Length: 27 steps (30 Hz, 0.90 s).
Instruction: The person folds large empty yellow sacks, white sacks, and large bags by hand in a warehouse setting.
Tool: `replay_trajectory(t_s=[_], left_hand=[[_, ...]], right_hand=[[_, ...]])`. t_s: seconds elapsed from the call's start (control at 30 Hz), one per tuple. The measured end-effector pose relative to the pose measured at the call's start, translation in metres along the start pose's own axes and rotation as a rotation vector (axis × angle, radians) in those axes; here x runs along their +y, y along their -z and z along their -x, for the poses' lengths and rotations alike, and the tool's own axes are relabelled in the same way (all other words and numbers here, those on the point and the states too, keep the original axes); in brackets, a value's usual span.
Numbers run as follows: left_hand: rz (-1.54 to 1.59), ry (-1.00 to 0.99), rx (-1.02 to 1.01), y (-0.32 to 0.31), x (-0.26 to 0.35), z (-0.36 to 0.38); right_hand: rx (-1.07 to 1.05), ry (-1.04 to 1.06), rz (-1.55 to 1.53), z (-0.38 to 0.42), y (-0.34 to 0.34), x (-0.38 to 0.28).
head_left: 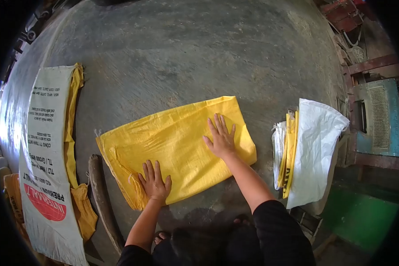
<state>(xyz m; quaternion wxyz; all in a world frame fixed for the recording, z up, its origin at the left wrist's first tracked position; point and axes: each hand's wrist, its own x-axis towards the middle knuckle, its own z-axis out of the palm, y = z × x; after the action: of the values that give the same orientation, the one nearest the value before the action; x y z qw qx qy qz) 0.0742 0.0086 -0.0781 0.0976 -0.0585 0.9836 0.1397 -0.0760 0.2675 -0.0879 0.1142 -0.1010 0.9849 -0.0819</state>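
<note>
A yellow woven sack (186,128) lies folded on the concrete floor in front of me, with bunched edges at its lower left. My left hand (155,181) rests flat on its near left part, fingers spread. Farther up and to the right, my right hand (221,138) also presses flat on the sack, with its fingers apart. Neither hand grips anything. To the right is a pile of folded sacks, with a white sack (317,148) on top and yellow and white folded edges (289,150) along its left side.
On the left, a printed grey-white sack (51,146) lies over yellow sacks (82,208). A wooden stick (104,204) stretches along the floor beside them. Machinery with a blue metal panel (379,119) and a green surface (359,217) stand at the right.
</note>
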Motion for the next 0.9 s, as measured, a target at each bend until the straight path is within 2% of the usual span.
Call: replay_trajectory(t_s=[0.23, 0.37, 0.4, 0.43, 0.47, 0.5, 0.53, 0.63, 0.9], left_hand=[[-0.050, -0.036, 0.027, 0.001, 0.002, 0.001], [-0.058, -0.095, 0.007, 0.005, 0.008, 0.010], [-0.065, -0.110, 0.023, 0.009, 0.010, 0.011], [-0.047, -0.239, 0.027, 0.011, 0.012, 0.016], [-0.028, -0.363, 0.027, 0.012, 0.014, 0.021], [-0.028, -0.444, 0.036, 0.011, 0.017, 0.024], [-0.026, -0.449, 0.040, 0.010, 0.019, 0.028], [-0.018, -0.453, -0.286, 0.008, 0.029, 0.038], [-0.099, -0.489, -0.235, -0.006, 0.025, 0.052]], right_hand=[[-0.005, 0.011, -0.078, 0.002, 0.004, 0.003], [0.063, 0.077, -0.150, 0.042, 0.020, -0.004], [0.035, 0.187, -0.130, 0.057, 0.023, -0.006], [0.006, 0.300, -0.106, 0.070, 0.026, -0.007], [0.022, 0.298, -0.102, 0.080, 0.028, -0.007], [-0.042, 0.391, -0.036, 0.090, 0.028, -0.006], [-0.111, 0.482, 0.029, 0.099, 0.026, -0.005], [-0.209, 0.444, 0.064, 0.113, 0.007, -0.002], [-0.254, 0.435, 0.140, 0.115, -0.008, 0.000]])
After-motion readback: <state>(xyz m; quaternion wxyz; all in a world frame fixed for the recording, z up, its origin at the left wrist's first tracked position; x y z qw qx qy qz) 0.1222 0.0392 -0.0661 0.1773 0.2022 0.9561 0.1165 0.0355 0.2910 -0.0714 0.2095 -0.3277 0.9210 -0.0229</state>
